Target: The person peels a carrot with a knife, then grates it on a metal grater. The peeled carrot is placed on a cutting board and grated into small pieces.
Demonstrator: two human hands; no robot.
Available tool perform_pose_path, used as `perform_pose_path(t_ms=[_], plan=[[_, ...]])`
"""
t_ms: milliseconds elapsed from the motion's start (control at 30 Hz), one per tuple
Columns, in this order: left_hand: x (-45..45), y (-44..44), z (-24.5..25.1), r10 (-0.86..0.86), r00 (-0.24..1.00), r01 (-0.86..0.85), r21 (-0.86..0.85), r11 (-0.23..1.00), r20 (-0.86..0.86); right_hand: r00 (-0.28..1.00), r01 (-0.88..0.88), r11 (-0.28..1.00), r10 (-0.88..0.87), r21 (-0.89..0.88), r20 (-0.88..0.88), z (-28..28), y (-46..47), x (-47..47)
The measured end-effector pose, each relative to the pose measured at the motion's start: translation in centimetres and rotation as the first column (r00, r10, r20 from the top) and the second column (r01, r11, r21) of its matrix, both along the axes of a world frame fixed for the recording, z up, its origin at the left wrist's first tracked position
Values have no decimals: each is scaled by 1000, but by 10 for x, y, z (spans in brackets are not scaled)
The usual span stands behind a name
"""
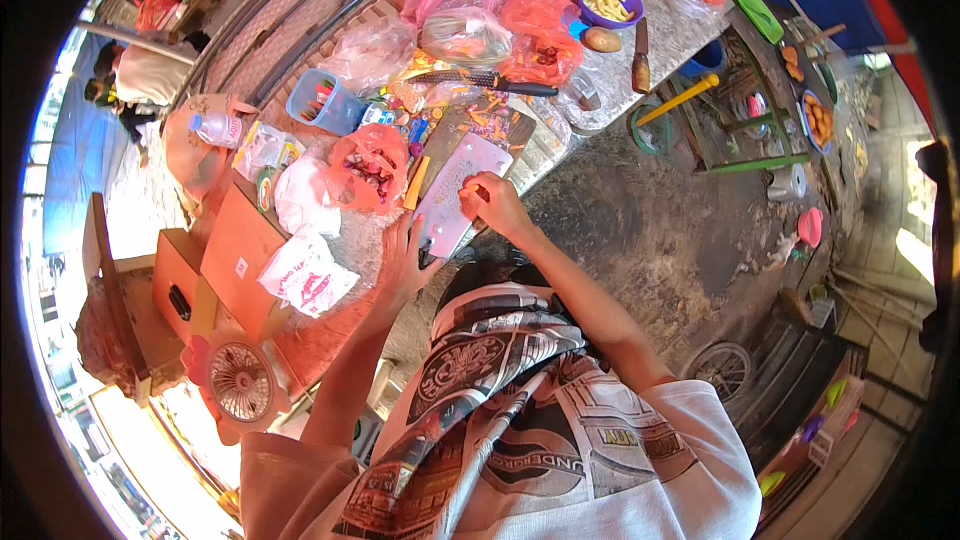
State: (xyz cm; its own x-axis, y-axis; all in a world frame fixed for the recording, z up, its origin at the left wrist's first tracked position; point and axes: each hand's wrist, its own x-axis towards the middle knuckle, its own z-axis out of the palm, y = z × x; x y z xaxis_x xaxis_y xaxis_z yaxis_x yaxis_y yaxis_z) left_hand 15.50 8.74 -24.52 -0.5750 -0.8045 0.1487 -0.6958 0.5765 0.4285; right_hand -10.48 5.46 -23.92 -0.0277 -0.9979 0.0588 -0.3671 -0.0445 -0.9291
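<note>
A flat metal grater [459,184] rests slantwise, its far part over a wooden board [517,127] strewn with orange shreds. At its near end my left hand [405,259] grips it, fingers along the left edge and thumb at the corner. My right hand [495,204] presses over the grater's right side. Between its fingers shows a small orange piece of vegetable [474,189], which looks like carrot and is mostly hidden. Just left of the grater lies a yellow-orange strip [417,181]. Beside that, an open red plastic bag [371,165] holds small shallots.
Farther along the table are a black-handled knife [517,85], a wooden-handled knife [640,60], a potato [602,40] and a purple bowl [630,6] of pale cut sticks. A blue plastic container [324,101] stands left. Cardboard boxes [244,259] and a fan [241,382] sit nearer.
</note>
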Motion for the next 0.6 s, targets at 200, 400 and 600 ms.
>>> perform_pose_path(t_ms=[200, 400, 600], plan=[[12, -12, -17, -137, 989, 137, 14, 991, 62, 988, 145, 989, -144, 8, -61, -10, -4, -4], [13, -33, -25, -218, 973, 219, -4, 976, 69, 965, 251, 963, -256, 97, 52, -11, -5, -6], [1, -64, -26, -315, 945, 315, 14, 949, 90, 922, 352, 924, -369, 147, 114, -17, -7, -15]])
